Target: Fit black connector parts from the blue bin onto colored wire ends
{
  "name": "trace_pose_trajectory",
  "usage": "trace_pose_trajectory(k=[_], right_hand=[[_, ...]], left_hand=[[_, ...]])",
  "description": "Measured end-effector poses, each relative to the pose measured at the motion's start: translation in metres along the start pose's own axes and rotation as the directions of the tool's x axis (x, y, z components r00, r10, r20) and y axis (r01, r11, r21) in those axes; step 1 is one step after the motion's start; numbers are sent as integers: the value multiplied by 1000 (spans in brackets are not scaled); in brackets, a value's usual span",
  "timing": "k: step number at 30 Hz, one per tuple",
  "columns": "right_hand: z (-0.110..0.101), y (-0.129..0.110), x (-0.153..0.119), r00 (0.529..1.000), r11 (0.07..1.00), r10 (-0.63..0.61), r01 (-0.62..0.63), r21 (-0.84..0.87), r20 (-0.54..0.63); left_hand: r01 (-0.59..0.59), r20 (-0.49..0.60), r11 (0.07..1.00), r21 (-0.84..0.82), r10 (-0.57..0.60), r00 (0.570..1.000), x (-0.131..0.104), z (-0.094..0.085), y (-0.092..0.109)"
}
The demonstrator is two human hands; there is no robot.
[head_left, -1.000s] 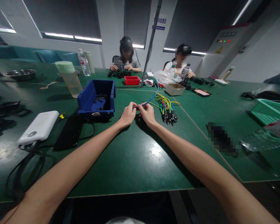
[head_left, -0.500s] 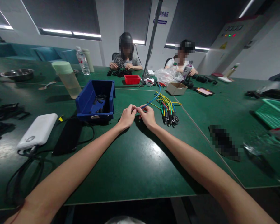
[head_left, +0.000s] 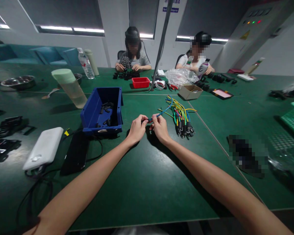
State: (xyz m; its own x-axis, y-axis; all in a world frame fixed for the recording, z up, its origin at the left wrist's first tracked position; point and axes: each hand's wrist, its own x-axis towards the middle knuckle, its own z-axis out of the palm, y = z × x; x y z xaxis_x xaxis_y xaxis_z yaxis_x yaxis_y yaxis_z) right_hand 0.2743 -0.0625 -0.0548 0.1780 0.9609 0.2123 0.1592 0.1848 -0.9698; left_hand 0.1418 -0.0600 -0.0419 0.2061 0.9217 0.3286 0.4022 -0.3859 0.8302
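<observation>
My right hand (head_left: 159, 126) pinches a blue wire (head_left: 165, 110), whose free length arcs up and right toward the bundle. Close beside it, my left hand (head_left: 138, 126) has thumb and fingers pressed together on a small dark piece (head_left: 149, 120) at the wire's near end; its exact kind is too small to tell. To the right lies a bundle of yellow, green and blue wires (head_left: 180, 111) with black connector ends (head_left: 185, 130). A blue bin (head_left: 101, 130) left of my hands contains several small black sleeve-like parts (head_left: 107, 107).
On the left lie a white power bank (head_left: 43, 147), a black phone (head_left: 75, 153) and a tilted bottle (head_left: 72, 89). Beyond are a red tray (head_left: 140, 83), a cardboard box (head_left: 189, 92) and a metal pole (head_left: 160, 49). Two people sit across the green table (head_left: 137, 202).
My hands have come slightly apart, and a dark piece now shows between them. The blue wire's far end has dropped into a lower curve. The whole view has shifted a little.
</observation>
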Motion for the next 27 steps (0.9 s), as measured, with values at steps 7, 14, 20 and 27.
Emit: trace_pose_trajectory(k=[7, 14, 20, 27], right_hand=[[1, -4, -1, 1000, 1000, 17, -17, 6, 6], [-3, -9, -3, 998, 997, 60, -61, 43, 26], [-4, -13, -1, 996, 997, 77, -78, 23, 34], [-5, -13, -2, 990, 989, 143, -143, 33, 15]], left_hand=[[41, 77, 999, -24, -39, 996, 1, -2, -6], [27, 158, 997, -74, -15, 987, 0, -2, -10], [84, 176, 988, -127, -61, 982, 2, -5, -7], [138, 207, 974, -179, -100, 973, 3, -6, -3]])
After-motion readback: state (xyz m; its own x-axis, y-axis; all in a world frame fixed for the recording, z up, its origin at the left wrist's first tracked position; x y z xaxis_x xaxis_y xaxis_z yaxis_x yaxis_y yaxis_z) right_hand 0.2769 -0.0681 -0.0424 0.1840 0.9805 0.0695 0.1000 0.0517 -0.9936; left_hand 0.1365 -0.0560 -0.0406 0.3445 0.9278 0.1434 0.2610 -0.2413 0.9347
